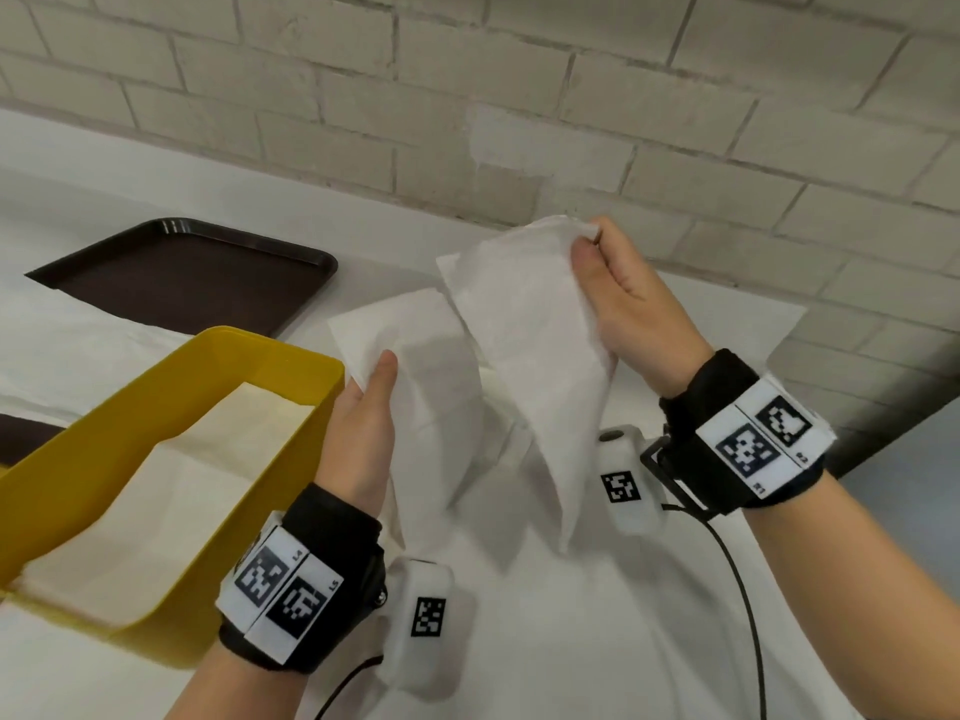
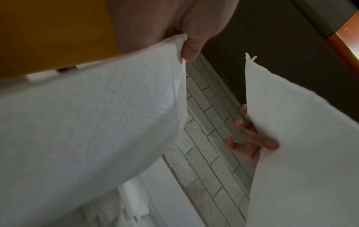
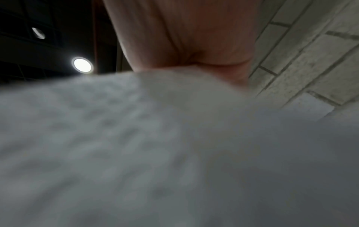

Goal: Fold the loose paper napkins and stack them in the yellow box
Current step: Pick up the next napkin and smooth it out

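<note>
Napkin (image 1: 524, 356) held in mid-air right of the yellow box (image 1: 291, 356), draped between left hand (image 1: 363, 428) pinching one corner and right hand (image 1: 623, 298) pinching the other. Thin paper under tension: likely to tear, or fold askew, if pulled unevenly.

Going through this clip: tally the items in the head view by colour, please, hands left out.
White: 1, the napkin held up by both hands.
Yellow: 1, the box.
Dark brown: 1, the tray.
Total: 3.
</note>
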Available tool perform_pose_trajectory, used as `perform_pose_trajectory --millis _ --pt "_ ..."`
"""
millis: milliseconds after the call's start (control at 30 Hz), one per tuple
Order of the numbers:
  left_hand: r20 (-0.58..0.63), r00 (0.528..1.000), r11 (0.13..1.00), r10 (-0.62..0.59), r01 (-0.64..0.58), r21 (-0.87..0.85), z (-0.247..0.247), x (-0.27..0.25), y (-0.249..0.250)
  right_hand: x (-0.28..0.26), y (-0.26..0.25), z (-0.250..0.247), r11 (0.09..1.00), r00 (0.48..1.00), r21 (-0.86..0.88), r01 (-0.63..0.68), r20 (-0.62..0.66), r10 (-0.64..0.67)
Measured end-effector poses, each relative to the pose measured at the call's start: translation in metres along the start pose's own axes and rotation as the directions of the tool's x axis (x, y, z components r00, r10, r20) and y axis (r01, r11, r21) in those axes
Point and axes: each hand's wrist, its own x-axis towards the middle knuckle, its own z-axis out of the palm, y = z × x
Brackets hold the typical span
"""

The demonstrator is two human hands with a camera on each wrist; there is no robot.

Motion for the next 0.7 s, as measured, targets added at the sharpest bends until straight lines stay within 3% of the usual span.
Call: perform_pose_trajectory --millis 167,300,533,700 --pt "0.118 0.993 1.000 -0.022 0.024 -0.017 0.010 -0.008 -0.004 -0.007 0.021 0.026 0.990 0.991 -0.050 -0.133 0.000 0.133" --pt "0.170 0.984 0.997 -0.056 0.065 -0.045 0.014 -0.010 -0.007 -0.006 0.037 0.044 0.959 0.959 0.014 -0.284 0.014 0.284" --pt "0.224 0.969 0.994 -0.104 0.109 -0.013 0.011 -0.011 -0.009 -0.008 0.036 0.058 0.935 0.931 0.019 -0.354 0.104 0.350" --pt "0.260 0.963 0.996 -0.067 0.051 0.067 0.011 -0.011 -0.010 -0.008 0.038 0.063 0.923 0.911 0.025 -0.384 0.174 0.375"
